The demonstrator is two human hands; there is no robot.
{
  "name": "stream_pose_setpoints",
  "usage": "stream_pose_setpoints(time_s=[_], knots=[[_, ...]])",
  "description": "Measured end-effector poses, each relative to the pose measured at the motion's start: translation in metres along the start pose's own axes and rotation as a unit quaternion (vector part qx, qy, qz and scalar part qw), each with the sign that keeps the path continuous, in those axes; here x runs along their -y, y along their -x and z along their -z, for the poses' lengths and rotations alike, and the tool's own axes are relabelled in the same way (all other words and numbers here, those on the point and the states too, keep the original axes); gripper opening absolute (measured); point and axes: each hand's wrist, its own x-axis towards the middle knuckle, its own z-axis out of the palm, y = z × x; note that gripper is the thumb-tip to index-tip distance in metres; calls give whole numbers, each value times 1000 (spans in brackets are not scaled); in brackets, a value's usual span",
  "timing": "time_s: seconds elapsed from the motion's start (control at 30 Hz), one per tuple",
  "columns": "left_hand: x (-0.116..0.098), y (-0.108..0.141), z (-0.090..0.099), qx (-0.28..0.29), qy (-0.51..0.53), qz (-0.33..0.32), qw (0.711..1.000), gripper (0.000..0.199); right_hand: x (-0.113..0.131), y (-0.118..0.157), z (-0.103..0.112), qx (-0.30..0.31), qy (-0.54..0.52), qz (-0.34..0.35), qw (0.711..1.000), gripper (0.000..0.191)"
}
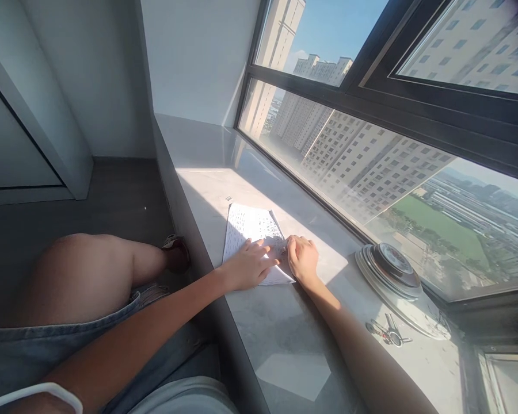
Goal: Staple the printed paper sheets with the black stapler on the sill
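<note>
Head view, sunlit windowsill (259,322), left hand (249,265) splayed on paper (244,225), right fist (303,257), contents unclear

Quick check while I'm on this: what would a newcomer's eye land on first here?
Probably the large dark-framed window across the upper right, with tall buildings outside. Next, the white paper with dark marks on the partly sunlit sill, the left hand resting on it and the right hand curled at its right edge.
</note>
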Motion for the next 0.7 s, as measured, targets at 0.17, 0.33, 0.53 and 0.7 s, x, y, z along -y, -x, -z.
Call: stream_pose_setpoints(time_s=[0.17, 0.33, 0.53, 0.7], knots=[[-1, 1, -1, -1, 9, 3, 1000, 39, 4, -1, 2, 27, 84, 48, 995, 45], [-1, 0, -3, -17, 18, 8, 1000, 35, 10, 0, 4, 54, 139, 47, 988, 40], [0, 0, -6, -12, 11, 12, 1000, 39, 20, 2, 4, 112, 206, 63, 970, 30], [0, 1, -5, -11, 4, 8, 1000, 33, 23, 5, 2, 127, 223, 96, 962, 30]])
